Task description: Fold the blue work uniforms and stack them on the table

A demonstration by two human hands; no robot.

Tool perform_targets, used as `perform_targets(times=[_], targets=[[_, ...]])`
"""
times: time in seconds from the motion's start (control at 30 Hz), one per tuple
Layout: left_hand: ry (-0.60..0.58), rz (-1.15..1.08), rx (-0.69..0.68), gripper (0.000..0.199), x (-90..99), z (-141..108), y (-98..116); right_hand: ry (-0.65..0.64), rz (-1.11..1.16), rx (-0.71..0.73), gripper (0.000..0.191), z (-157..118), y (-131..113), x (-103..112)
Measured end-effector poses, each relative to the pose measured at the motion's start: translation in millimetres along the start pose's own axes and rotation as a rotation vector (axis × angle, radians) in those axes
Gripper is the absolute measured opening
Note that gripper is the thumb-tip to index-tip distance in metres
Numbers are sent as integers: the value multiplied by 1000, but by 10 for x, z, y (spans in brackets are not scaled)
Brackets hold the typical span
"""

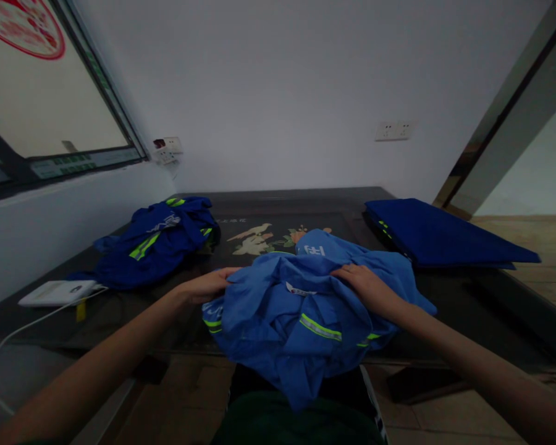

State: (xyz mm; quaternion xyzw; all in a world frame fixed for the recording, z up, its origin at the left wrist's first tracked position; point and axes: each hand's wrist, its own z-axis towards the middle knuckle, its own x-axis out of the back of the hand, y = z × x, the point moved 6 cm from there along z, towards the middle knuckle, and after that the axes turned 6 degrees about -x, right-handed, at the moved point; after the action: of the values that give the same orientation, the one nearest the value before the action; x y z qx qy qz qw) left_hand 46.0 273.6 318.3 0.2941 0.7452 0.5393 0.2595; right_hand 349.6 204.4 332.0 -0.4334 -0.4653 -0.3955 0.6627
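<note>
Light-blue garment (269, 321) of matt cloth

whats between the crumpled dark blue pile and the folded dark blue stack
In the head view, a bird-and-flower design and, nearer the camera, the lighter blue garment lie between them.

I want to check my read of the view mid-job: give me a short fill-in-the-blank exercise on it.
1. The left hand and right hand both touch the crumpled light-____ garment with a striped pocket.
2. The folded dark-blue cloth lies toward the ____ side of the table.
3. The bunched dark-blue garment lies on the table's ____ side.
4. The cable near the flat white box is ____ in colour.
Missing words: blue; right; left; white.
</note>
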Motion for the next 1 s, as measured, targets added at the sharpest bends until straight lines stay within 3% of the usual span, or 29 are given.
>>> perform_targets(times=[0.13,0.3,0.43,0.53,0.67,0.83,1.0], targets=[[-56,175,-1,40,-61,51,105,31,23,-36,29,-61,71,-9],[-118,529,81,25,46,156,127,104,-14,-29,27,-121,89,74],[-228,721,-62,21,-39,202,260,118,-4,52,27,-113,-40,98],[-179,819,-211,22,-97,193,422,60,8,47,27,-57,-108,71],[-101,930,-274,26,-125,132,616,-1,-57,-25,25,20,-124,46],[-100,905,-355,29,-217,33,914,29,-95,-97,25,36,-82,113],[11,870,-457,29,-258,-2,1200,43,-35,-127,24,-8,-85,267]])
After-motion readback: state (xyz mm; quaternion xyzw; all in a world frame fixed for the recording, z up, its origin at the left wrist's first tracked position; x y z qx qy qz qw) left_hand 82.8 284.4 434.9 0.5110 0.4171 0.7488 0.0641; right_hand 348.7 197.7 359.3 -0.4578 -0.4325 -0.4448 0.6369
